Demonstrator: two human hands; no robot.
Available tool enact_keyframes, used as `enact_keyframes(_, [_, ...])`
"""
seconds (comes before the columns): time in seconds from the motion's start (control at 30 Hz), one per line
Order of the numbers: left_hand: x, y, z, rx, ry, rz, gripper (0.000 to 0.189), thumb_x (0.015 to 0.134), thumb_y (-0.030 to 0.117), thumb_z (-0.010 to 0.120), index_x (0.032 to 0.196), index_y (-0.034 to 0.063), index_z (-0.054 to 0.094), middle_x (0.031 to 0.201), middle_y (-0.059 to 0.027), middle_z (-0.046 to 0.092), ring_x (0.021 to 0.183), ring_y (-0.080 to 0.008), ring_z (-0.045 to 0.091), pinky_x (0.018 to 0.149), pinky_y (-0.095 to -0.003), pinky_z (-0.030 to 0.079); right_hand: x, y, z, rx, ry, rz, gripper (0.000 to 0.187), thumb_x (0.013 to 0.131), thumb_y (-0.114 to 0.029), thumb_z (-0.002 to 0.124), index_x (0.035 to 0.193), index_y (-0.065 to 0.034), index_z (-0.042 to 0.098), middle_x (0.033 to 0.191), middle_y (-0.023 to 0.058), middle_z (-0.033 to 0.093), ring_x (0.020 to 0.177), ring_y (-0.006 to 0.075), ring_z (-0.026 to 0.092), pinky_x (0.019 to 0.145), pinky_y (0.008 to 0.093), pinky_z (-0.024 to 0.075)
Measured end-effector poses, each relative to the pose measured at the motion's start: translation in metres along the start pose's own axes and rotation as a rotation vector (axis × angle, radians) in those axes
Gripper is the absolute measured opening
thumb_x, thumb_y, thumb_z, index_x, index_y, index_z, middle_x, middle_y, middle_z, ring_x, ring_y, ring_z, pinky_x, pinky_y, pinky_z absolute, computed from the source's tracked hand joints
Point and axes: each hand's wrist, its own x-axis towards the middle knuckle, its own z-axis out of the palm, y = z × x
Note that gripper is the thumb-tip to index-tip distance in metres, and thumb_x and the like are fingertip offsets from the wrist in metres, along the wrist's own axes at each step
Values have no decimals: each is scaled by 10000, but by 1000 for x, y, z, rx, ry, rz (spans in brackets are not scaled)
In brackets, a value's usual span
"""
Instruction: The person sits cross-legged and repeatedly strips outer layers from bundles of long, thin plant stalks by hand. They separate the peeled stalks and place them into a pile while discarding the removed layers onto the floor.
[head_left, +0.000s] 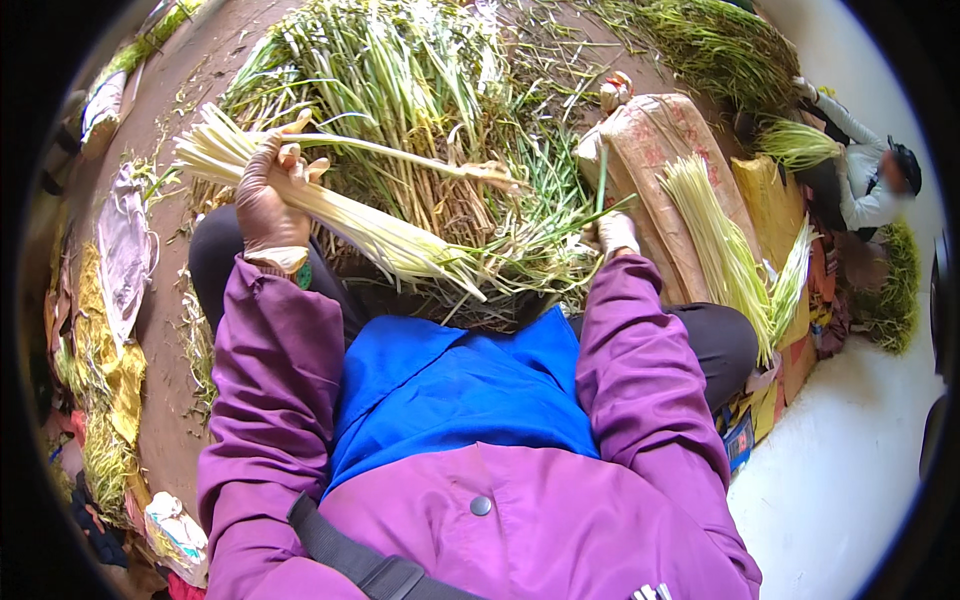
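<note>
My left hand (274, 199), in a thin translucent glove, grips a thick bundle of pale stripped stalks (375, 229). Across the top of its fingers lies a single stalk (390, 150) with a brown, withered end pointing right. My right hand (618, 232), in a whitish glove, is low beside a wrapped sack block. Long green leaves (604, 180) stick up from its closed fingers, which are partly hidden. Before me spreads a large heap of leafy green stalks (375, 97), with loose trimmings between my hands.
On the sack-wrapped block (652, 195) at right leans another pale stalk bundle (712, 247). A co-worker (862, 180) at far right holds stalks near a green heap (720, 52). Sacks (124, 255) lie along the left. Scraps litter the brown floor (169, 300).
</note>
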Motion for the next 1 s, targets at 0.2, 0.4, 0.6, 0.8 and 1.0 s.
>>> enact_keyframes(0.2, [13, 7, -18, -112, 35, 2, 159, 895, 201, 606, 970, 61, 611, 682, 30, 554, 632, -123, 549, 632, -328, 504, -1, 25, -37, -883, 122, -53, 360, 826, -347, 547, 986, -51, 677, 1002, 210, 648, 984, 358, 610, 863, 434, 465])
enact_keyframes(0.4, [-3, -4, 2, -19, -289, -142, 276, 930, 258, 561, 1049, 17, 623, 716, 29, 546, 566, -42, 472, 604, -267, 476, -45, -51, -2, -830, -33, -444, 498, 831, -485, 460, 928, -33, 647, 969, 224, 629, 958, 384, 590, 836, 457, 440])
enact_keyframes(0.6, [-32, -25, 29, 161, -394, -302, 311, 910, 206, 570, 1094, -43, 602, 774, -2, 562, 678, -75, 545, 575, -248, 530, -131, -120, 77, 191, -1062, -540, 392, 924, -373, 551, 1043, -7, 630, 976, 102, 670, 879, 188, 641, 801, 304, 500])
enact_keyframes(0.8, [-36, -43, 24, 231, -402, -300, 320, 885, 208, 582, 1086, -40, 570, 837, -52, 600, 617, -79, 525, 569, -232, 501, -172, -120, 93, 464, -1011, -348, 256, 905, -268, 613, 924, -13, 629, 749, 37, 629, 621, 113, 595, 589, 253, 498])
enact_keyframes(1.0, [-44, -58, 26, 253, -322, -364, 304, 866, 244, 624, 1025, -15, 613, 757, -45, 594, 672, -107, 558, 575, -263, 525, -172, -134, 71, 467, -730, -541, 232, 914, -256, 598, 932, -30, 648, 714, 14, 614, 639, 95, 555, 663, 235, 447])
